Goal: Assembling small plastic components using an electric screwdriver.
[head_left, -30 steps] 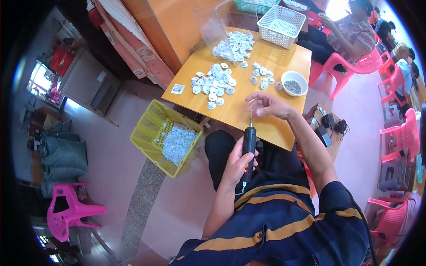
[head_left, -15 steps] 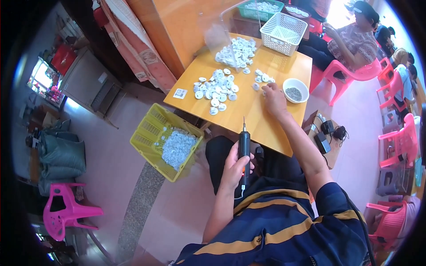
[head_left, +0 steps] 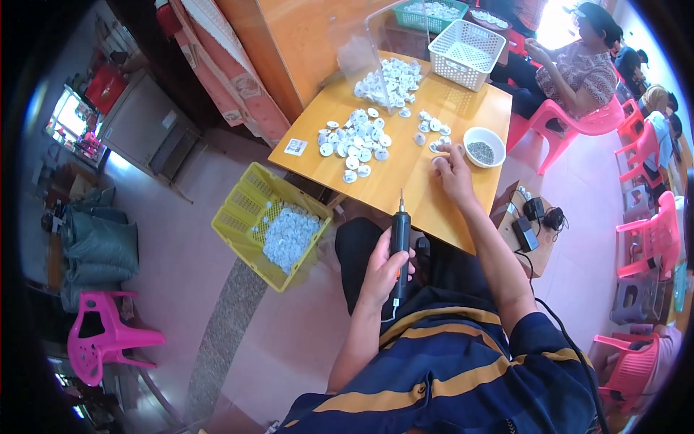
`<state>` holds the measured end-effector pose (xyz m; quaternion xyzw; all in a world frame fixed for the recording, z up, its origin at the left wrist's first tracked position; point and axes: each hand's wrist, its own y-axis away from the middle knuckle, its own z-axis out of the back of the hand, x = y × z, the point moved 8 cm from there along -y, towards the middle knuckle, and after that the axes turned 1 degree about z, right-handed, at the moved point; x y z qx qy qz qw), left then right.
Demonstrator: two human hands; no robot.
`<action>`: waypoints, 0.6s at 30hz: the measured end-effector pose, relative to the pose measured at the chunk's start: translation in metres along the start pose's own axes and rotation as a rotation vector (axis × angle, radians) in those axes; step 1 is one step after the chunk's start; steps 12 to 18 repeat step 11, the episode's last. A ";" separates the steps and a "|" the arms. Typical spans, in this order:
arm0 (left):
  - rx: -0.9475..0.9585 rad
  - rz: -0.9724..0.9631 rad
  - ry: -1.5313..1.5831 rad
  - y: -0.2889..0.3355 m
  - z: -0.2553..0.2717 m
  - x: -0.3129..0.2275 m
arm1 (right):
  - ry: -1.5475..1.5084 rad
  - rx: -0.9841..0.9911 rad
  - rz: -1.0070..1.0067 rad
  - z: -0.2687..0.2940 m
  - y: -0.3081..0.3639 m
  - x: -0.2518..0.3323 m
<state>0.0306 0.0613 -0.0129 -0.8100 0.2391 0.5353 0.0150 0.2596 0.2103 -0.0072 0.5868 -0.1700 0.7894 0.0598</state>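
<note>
My left hand [head_left: 383, 273] is wrapped round a black electric screwdriver [head_left: 400, 235], held upright over my lap with its thin bit pointing up and a cable at its lower end. My right hand [head_left: 455, 178] rests at the right side of the wooden table [head_left: 405, 173], fingers bent, with a small white round plastic piece [head_left: 436, 147] at the fingertips. Just right of it stands a white bowl [head_left: 483, 136] of small metal screws [head_left: 480, 152]. Several loose white pieces [head_left: 434, 125] lie beyond the fingers, and a larger spread of white round pieces [head_left: 354, 141] is to their left.
A clear plastic box on its side spills more white pieces [head_left: 390, 81] at the back. Behind are a white basket [head_left: 466, 54] and a green basket [head_left: 431, 14]. A yellow crate [head_left: 249, 210] of pieces stands left. A person [head_left: 575, 69] sits on a pink chair [head_left: 571, 123].
My right hand has shifted slightly, its fingers opening a little beside the white piece. My left hand keeps the screwdriver upright. The whole view has moved slightly.
</note>
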 end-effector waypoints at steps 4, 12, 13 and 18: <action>0.000 0.034 -0.009 0.000 -0.003 0.002 | -0.437 0.139 -0.218 -0.020 0.025 -0.020; 0.069 0.044 -0.040 0.001 -0.011 0.002 | -0.378 0.156 -0.181 -0.037 0.048 -0.016; 0.069 0.044 -0.040 0.001 -0.011 0.002 | -0.378 0.156 -0.181 -0.037 0.048 -0.016; 0.069 0.044 -0.040 0.001 -0.011 0.002 | -0.378 0.156 -0.181 -0.037 0.048 -0.016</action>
